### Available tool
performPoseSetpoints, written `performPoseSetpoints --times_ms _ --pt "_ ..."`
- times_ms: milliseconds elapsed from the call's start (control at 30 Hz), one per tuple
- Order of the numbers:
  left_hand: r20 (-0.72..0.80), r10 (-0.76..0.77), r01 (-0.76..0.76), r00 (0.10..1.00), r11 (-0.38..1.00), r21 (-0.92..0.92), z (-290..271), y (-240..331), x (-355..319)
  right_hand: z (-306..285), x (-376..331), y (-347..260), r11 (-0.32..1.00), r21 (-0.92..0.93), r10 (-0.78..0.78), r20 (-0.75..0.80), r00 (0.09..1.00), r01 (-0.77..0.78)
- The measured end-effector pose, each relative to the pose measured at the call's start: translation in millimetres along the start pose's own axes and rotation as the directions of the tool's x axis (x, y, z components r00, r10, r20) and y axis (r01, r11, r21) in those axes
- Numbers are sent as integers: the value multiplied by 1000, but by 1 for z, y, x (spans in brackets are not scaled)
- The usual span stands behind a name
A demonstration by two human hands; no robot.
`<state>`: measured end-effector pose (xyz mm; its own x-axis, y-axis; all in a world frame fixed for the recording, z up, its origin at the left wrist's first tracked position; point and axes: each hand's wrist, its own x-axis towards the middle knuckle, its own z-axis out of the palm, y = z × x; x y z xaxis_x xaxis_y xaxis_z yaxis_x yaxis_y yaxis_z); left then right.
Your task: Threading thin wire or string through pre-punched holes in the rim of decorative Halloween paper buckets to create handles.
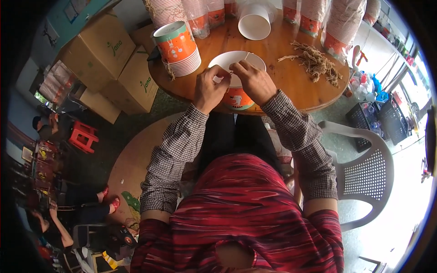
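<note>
A white-lined paper tub with an orange printed wall stands upright at the table's near edge, its mouth facing up. Over that mouth, my left hand and my right hand meet with fingertips pinched close together. Between them is a thin pale cord, whose end pokes up above my right fingers. Most of the cord is hidden by my fingers. To the left stands a stack of nested orange tubs, bottom up, with a bit of cord hanging at its side. A loose pile of brown twisted cords lies on the right.
Wrapped stacks of tubs line the round wooden table at the back. Another white tub lies tipped toward me. Cardboard boxes stand at left, a grey plastic chair and black crates at right. People sit far left.
</note>
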<state>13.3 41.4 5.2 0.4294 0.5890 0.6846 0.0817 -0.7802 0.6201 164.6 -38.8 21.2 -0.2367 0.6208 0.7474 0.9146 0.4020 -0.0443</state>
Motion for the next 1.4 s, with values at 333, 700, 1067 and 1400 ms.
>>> performPoseSetpoints --times_ms 333,700,1067,1400 --pt "-36 83 -83 996 997 -9 1 -1 -16 -26 -8 66 973 59 231 -153 961 -224" --pt "-77 178 -177 981 984 15 17 -11 -16 -16 3 29 856 468 136 203 970 -218" --pt "-80 171 -165 982 984 67 17 -7 -19 -19 11 30 888 333 139 465 874 -318" --pt "-49 209 -205 977 975 86 15 -11 -21 -14 16 22 822 424 211 393 895 -380"
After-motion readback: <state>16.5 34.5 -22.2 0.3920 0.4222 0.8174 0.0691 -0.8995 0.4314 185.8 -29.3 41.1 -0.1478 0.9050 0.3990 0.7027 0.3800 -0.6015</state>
